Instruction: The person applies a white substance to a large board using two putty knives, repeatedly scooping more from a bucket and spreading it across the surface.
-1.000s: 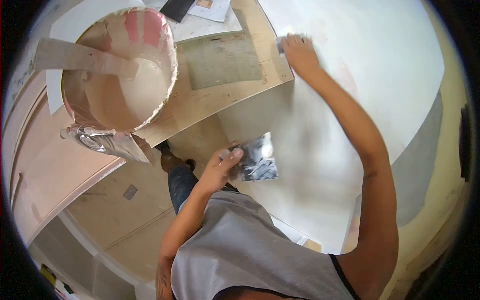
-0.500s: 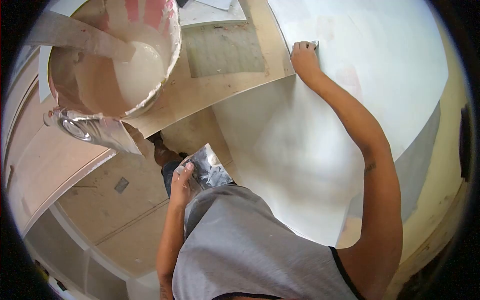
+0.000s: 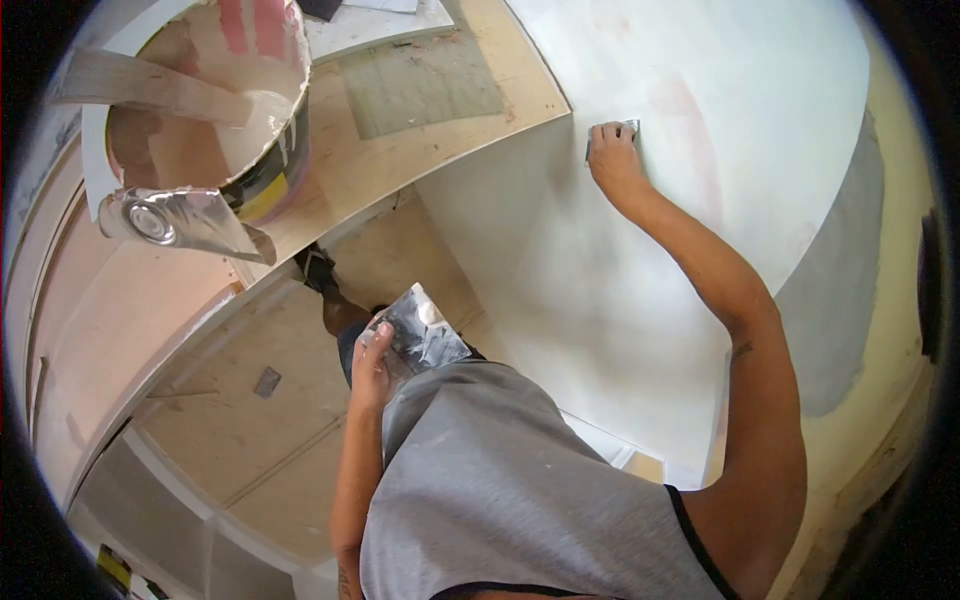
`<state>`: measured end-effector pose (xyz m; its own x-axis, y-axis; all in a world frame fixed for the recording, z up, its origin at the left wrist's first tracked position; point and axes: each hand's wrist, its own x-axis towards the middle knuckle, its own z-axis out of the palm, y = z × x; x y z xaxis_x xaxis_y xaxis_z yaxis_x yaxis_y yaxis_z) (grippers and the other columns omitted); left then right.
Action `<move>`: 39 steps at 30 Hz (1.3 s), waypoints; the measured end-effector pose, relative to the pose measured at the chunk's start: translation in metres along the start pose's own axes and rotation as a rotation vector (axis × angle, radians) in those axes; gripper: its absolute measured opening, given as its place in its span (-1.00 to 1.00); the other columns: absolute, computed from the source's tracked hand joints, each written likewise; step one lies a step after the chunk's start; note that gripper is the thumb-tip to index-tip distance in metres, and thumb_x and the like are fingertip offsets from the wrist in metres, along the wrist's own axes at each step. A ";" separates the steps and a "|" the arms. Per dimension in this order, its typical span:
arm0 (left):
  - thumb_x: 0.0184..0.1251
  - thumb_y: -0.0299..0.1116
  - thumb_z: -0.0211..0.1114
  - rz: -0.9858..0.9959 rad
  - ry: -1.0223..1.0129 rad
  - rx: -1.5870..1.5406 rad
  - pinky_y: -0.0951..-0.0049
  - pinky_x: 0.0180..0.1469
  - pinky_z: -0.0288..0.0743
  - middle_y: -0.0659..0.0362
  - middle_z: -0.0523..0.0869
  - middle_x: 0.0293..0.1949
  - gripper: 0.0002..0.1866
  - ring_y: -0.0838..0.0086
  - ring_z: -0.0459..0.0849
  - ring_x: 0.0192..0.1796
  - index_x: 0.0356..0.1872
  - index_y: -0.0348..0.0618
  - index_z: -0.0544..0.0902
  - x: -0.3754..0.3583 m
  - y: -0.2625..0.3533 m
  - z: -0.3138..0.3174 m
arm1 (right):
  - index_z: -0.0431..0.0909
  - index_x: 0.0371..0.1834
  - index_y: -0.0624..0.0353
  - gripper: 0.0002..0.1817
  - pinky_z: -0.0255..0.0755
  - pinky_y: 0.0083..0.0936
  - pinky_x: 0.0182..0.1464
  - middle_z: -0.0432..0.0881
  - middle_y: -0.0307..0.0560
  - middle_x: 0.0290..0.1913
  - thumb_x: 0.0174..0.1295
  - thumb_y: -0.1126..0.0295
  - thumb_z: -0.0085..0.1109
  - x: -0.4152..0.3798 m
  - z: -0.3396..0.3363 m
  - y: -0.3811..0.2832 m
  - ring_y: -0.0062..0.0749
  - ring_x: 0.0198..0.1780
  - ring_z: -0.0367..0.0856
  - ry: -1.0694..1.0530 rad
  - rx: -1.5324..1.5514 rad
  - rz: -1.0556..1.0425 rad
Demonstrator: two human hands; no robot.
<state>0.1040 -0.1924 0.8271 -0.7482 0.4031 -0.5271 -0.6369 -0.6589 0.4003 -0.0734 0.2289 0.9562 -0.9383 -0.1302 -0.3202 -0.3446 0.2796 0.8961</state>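
Observation:
My left hand (image 3: pixel 374 362) is closed on a flat square plate (image 3: pixel 405 345) smeared with grey, with a lump of pale putty (image 3: pixel 430 312) near its far corner. The thumb lies over the plate's edge, close to my waist. My right hand (image 3: pixel 618 165) grips a small flat scraper blade (image 3: pixel 630 127) against a large white panel (image 3: pixel 760 110); the fingers hide most of the blade. A faint pinkish streak shows on the panel to the right of this hand.
At the upper left stands an open bucket (image 3: pixel 150 165) of pale paste, with a wide stick (image 3: pixel 160 85) in it and a crumpled metal piece at its rim. It stands on a wooden tabletop (image 3: pixel 540 85). A small grey square (image 3: pixel 267 382) lies on the floor.
My right hand has moved the scraper toward me along the white panel, past the tabletop corner. The camera view has shifted slightly. My left hand still holds the plate.

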 end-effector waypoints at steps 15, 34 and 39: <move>0.47 -0.12 0.14 -0.241 -0.246 -0.206 0.26 -0.36 0.68 0.12 0.69 -0.10 -0.65 0.35 0.75 -0.19 0.07 -0.16 0.52 0.037 0.017 0.128 | 0.47 0.18 0.16 -0.52 0.34 -0.06 0.26 0.50 0.14 0.20 0.12 0.59 0.06 -0.146 -0.163 0.026 0.06 0.27 0.44 0.387 1.401 0.159; 0.45 -0.18 0.20 -0.112 -0.543 0.131 0.46 0.10 0.44 0.15 0.69 -0.03 -0.55 0.49 0.61 0.01 0.14 -0.38 0.58 0.012 0.051 0.122 | 0.59 -0.13 0.16 -0.78 0.34 -0.23 0.14 0.61 -0.10 -0.06 0.20 0.39 0.04 0.127 -0.059 0.091 -0.20 0.07 0.51 0.639 0.287 0.037; 0.39 -0.14 0.23 -0.003 -0.215 0.234 0.47 0.09 0.44 0.18 0.68 -0.06 -0.53 0.50 0.61 -0.03 0.12 -0.34 0.58 0.000 0.037 0.035 | 0.72 -0.27 0.15 -0.78 0.36 -0.15 0.10 0.64 -0.07 -0.13 0.19 0.35 0.08 0.198 -0.046 0.100 -0.19 0.04 0.55 0.351 0.196 -0.100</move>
<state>0.0737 -0.1942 0.8685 -0.7525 0.5462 -0.3678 -0.6460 -0.5037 0.5736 -0.2924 0.1871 0.9969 -0.8456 -0.4728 -0.2481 -0.4639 0.4206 0.7797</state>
